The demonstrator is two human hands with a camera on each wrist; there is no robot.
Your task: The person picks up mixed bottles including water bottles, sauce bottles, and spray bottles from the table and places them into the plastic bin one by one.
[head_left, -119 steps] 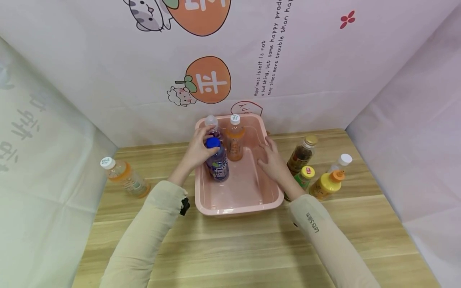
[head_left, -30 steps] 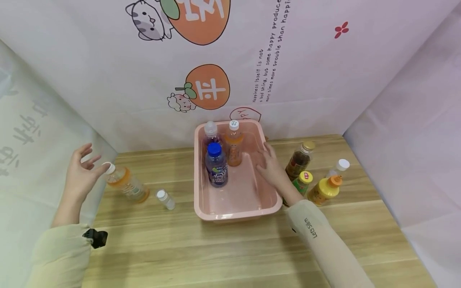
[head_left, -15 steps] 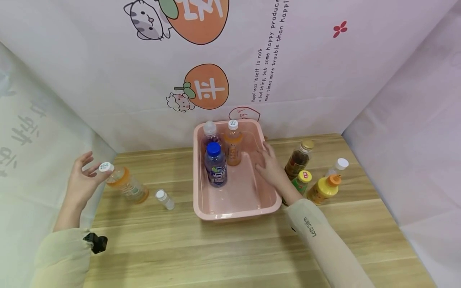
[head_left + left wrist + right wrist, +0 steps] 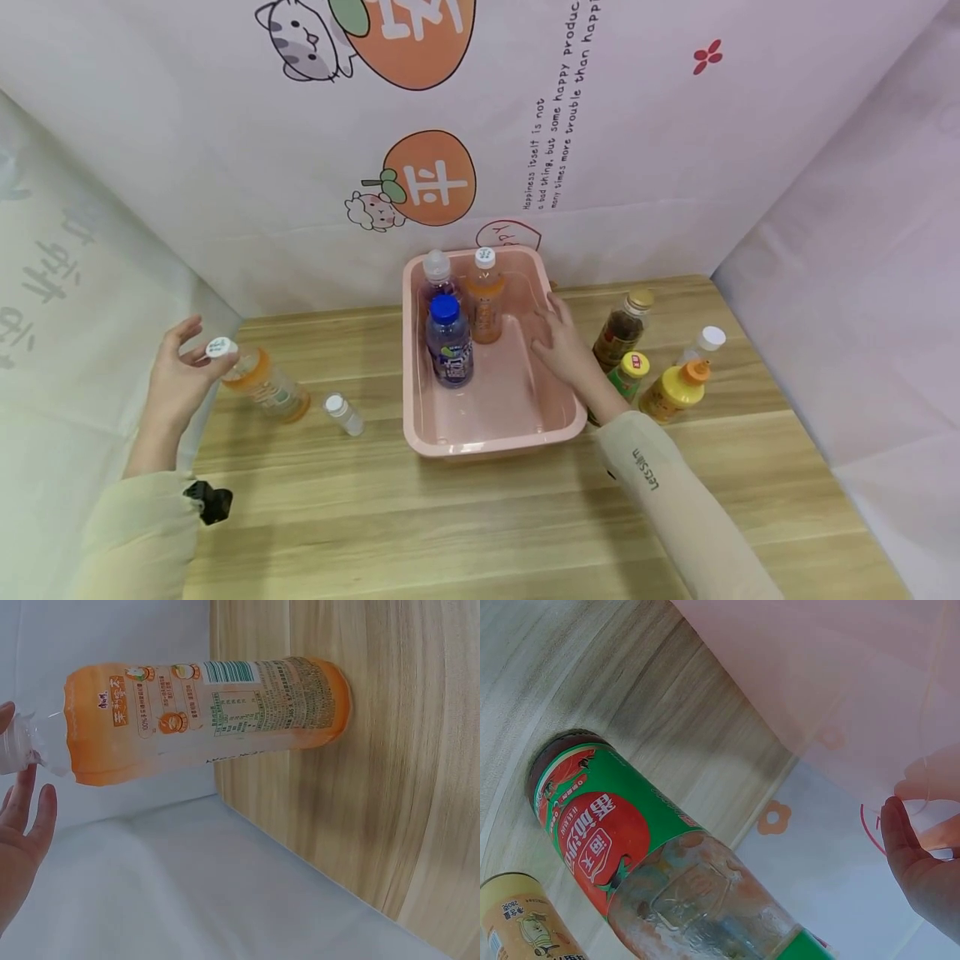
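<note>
- The orange-labelled bottle [image 4: 273, 392] stands on the counter [image 4: 420, 521]; the step in hand seems to be taking hold of it at the top.
- The left hand [image 4: 174, 383] pinches its white cap [image 4: 221, 347] between thumb and fingers; the base rests on the wood.
- Any lift from here would probably call for a firm pinch, as the cap looks small and smooth under a tall body.
- The bottle is clear plastic, cylindrical, its printed sleeve glossy; its contents I cannot tell.
- At its 4 o'clock, near: a small clear vial [image 4: 345, 415], white-lidded.
- At its 3 o'clock: a pink plastic tub [image 4: 498, 404], thin-walled and round-cornered.
- The right hand [image 4: 562, 346] grips the tub's 3 o'clock wall, fingers hooked over the rim.
- Inside stand a blue-capped bottle [image 4: 450, 354] at 9 o'clock and an orange-banded bottle [image 4: 486, 308] at 12.
- Beyond the tub, 3 to 4 o'clock: a dark gold-capped bottle [image 4: 621, 333] and a yellow squeeze bottle [image 4: 672, 395].
</note>
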